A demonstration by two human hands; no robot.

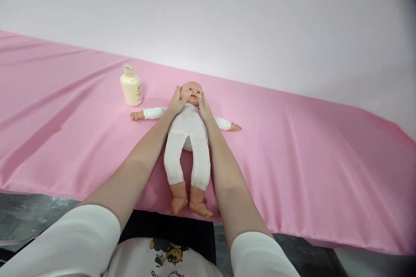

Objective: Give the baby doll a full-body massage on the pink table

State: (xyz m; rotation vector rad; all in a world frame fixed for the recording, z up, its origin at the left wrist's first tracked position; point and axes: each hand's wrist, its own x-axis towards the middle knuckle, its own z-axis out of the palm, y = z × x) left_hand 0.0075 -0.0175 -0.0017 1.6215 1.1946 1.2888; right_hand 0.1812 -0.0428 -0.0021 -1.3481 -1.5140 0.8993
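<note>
A baby doll (pixel 187 119) with a white cloth body lies on its back, head at the far side and bare feet towards me. Its arms are spread out sideways. My left hand (pixel 178 101) cups the left side of its head, fingers along the side and thumb on the cheek by the mouth. On the other side, my right hand (pixel 203 107) holds the head in the same way, with its thumb near the mouth. Both forearms run along the doll's body and partly hide its arms at the shoulders.
A cream-coloured pump bottle (pixel 131 86) stands upright to the left of the doll's head. Pink cloth (pixel 276 160) with folds covers the table, and its front edge hangs just below the doll's feet. Behind the table rises a plain white wall (pixel 208 21).
</note>
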